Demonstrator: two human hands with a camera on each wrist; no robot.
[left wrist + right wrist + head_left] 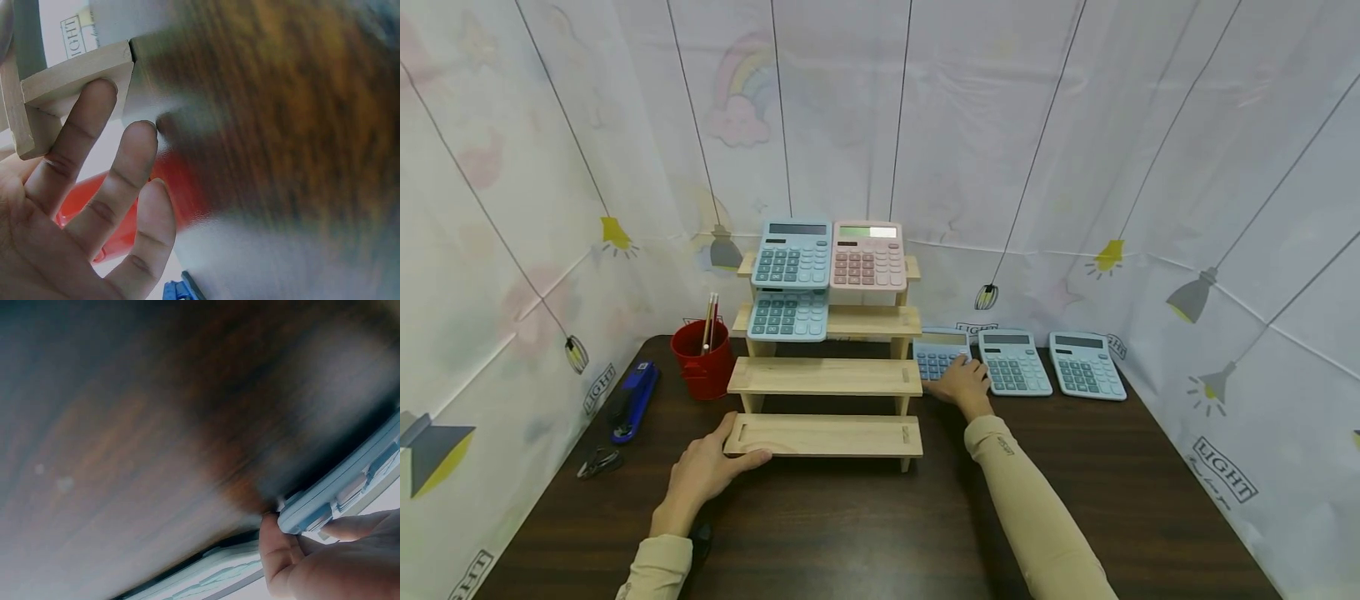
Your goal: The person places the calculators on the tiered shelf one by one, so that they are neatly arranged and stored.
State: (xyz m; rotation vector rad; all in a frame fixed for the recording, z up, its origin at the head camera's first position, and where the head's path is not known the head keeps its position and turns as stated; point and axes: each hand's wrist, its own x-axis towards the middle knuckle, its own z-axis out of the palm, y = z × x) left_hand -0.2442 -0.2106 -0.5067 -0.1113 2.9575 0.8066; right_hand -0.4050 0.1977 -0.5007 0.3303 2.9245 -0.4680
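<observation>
Looks like rack loading: right hand [967, 387] pinches a calculator [934, 358], left hand [702, 472], fingers loosely extended, steadies the rack [823, 377]; next likely needs a clean lift to the half-filled shelf [874, 321].

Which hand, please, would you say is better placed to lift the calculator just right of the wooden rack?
Probably the right hand: it grips that calculator by an edge, on its side of the rack. The left hand touches the left end of the bottom step, farther away.

Glare and blur soften the tabletop [281, 131] in wrist views.
</observation>
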